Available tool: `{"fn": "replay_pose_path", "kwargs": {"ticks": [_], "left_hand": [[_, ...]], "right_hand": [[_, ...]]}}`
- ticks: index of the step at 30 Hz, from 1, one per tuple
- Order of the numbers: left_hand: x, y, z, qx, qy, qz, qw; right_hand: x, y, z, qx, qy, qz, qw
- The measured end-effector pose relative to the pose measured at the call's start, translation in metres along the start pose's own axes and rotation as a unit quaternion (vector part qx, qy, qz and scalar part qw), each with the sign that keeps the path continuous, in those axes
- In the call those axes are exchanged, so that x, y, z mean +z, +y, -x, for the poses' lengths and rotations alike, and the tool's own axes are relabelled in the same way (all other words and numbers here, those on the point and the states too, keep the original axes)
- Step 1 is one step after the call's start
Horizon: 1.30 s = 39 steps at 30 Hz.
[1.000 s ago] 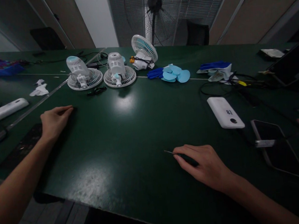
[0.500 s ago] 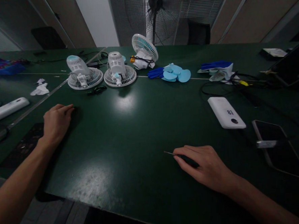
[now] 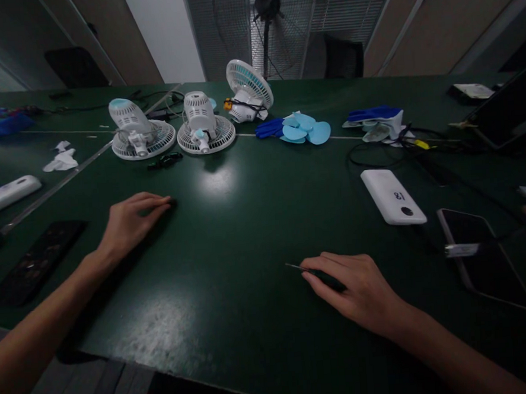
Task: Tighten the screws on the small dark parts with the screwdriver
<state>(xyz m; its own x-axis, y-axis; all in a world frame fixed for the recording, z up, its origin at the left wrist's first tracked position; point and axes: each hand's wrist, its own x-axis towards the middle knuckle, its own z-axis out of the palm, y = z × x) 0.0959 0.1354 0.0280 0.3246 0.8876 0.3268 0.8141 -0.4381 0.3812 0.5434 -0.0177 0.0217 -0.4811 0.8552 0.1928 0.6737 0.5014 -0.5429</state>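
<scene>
Right of centre, in the lower half of the frame, the right hand (image 3: 360, 287) rests at the green table (image 3: 230, 246), fingers closed round the dark handle of a thin screwdriver (image 3: 328, 280); its long axis runs from lower right to upper left, shaft pointing left and slightly up; whether the tip touches the table, I cannot tell; the right hand is the nearer, being wrapped about it; from the left fingertips the tool lies to the lower right, well apart. Left of centre, the left hand (image 3: 131, 223) holds thumb and forefinger narrow on a small dark piece (image 3: 173, 202), too small to identify; the screwdriver's line, extended, runs roughly toward it. Blue fan blades (image 3: 306, 129) lie above centre; a white device (image 3: 392, 196) lies above the right hand, not touching.
</scene>
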Motion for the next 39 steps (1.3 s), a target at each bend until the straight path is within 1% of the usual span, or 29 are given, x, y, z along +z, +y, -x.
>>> {"fn": "replay_pose_path", "kwargs": {"ticks": [1,2,4,5,6,7,8,10,14,18,29,39], "left_hand": [[0.012,0.028,0.003,0.04,-0.033,0.055,0.997],[0.024,0.058,0.007,0.084,-0.069,0.111,0.988],[0.048,0.113,0.015,0.161,-0.155,0.208,0.952],[0.058,0.136,0.019,0.186,-0.193,0.249,0.931],[0.067,0.155,0.021,0.206,-0.212,0.283,0.913],[0.073,0.168,0.023,0.215,-0.224,0.308,0.899],[0.078,0.176,0.024,0.215,-0.233,0.325,0.891],[0.082,0.181,0.024,0.201,-0.242,0.343,0.885],[0.082,0.175,0.022,0.177,-0.249,0.354,0.884],[0.081,0.174,0.021,0.174,-0.259,0.354,0.881],[0.081,0.175,0.021,0.17,-0.259,0.349,0.884],[0.085,0.174,0.024,0.17,-0.249,0.352,0.886]], "right_hand": [[0.0,0.0,0.0,0.0,0.001,-0.002,1.0],[-0.001,0.0,0.0,-0.001,0.0,-0.003,1.0],[-0.002,-0.001,0.0,-0.008,-0.004,0.001,1.0],[-0.002,-0.002,0.001,-0.013,-0.008,0.004,1.0],[-0.003,-0.002,0.001,-0.017,-0.015,0.008,1.0],[-0.003,-0.002,0.002,-0.021,-0.025,0.01,0.999],[-0.003,-0.003,0.002,-0.026,-0.036,0.013,0.999],[-0.002,-0.003,0.002,-0.036,-0.051,0.018,0.998],[0.001,-0.002,-0.001,-0.043,-0.042,0.028,0.998],[0.002,-0.002,-0.002,-0.041,-0.03,0.029,0.998],[0.006,-0.006,-0.004,-0.085,-0.014,0.078,0.993],[0.008,-0.001,0.0,-0.077,-0.014,0.086,0.993]]}}
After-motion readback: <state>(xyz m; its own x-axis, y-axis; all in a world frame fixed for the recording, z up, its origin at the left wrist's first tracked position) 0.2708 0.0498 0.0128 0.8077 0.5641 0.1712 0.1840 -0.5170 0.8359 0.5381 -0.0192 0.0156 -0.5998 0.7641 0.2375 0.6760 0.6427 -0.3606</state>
